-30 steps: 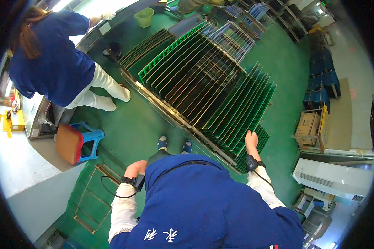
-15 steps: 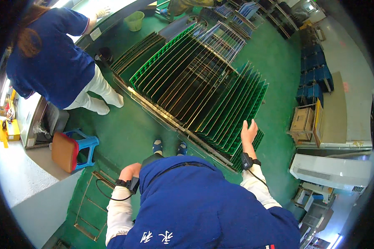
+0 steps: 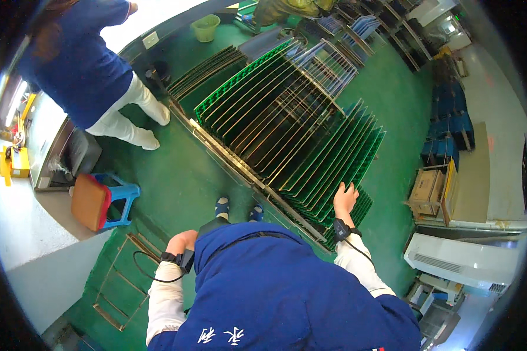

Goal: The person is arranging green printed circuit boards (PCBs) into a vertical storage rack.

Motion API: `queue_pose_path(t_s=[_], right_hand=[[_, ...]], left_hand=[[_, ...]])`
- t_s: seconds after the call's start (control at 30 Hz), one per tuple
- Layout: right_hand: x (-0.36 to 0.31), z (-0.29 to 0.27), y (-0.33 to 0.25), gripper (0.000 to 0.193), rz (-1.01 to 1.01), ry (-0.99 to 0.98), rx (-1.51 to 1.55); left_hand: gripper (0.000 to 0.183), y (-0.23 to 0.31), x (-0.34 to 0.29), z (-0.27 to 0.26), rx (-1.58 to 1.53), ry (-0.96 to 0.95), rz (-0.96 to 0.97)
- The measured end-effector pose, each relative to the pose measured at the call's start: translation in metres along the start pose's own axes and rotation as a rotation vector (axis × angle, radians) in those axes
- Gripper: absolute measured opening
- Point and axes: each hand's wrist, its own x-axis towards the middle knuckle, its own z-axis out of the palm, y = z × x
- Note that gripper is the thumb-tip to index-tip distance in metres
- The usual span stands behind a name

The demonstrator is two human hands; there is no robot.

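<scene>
A wheeled rack holds a long row of thin green panels (image 3: 263, 117), standing upright side by side with narrow gaps. My right hand (image 3: 345, 199) is at the rack's right end, over the edges of the nearest panels. Its thumb and fingers are apart and slightly bent. Whether the fingertips touch a panel, I cannot tell. My left hand (image 3: 182, 240) is low beside my left hip, away from the rack, with its fingers hidden from view. Each wrist wears a black strapped device with a cable.
Another person (image 3: 88, 70) stands at a bench on the far left. A blue stool (image 3: 118, 202) with a brown seat stands to my left, near a metal frame (image 3: 114, 292) on the floor. Stacked blue bins (image 3: 451, 128) and a wooden crate (image 3: 425, 187) line the right wall.
My right hand has shifted slightly left and down along the panel edges. The scene has tilted a little. The other person's arm has moved, while my left hand stays by my hip.
</scene>
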Motion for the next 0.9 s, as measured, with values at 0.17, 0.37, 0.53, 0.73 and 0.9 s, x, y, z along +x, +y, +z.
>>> queue_pose_path(t_s=[0.17,0.37,0.53,0.73,0.9], right_hand=[[0.001,0.001,-0.002,0.056,-0.015,0.008,-0.006],[0.002,0.003,0.004,0.055,-0.036,0.014,0.026],[0.0,0.002,-0.002,0.055,-0.045,0.013,0.023],[0.007,0.008,0.003,0.057,-0.062,0.011,-0.002],[0.008,0.006,0.007,0.061,-0.024,-0.042,-0.005]], left_hand=[[0.039,-0.007,0.003,0.009,0.018,0.008,0.005],[0.04,0.003,-0.012,0.005,-0.019,0.036,0.006],[0.039,-0.011,-0.013,0.025,0.004,0.105,0.005],[0.036,-0.012,-0.022,0.037,-0.056,0.168,-0.007],[0.034,-0.006,-0.034,0.032,-0.042,0.1,0.01]])
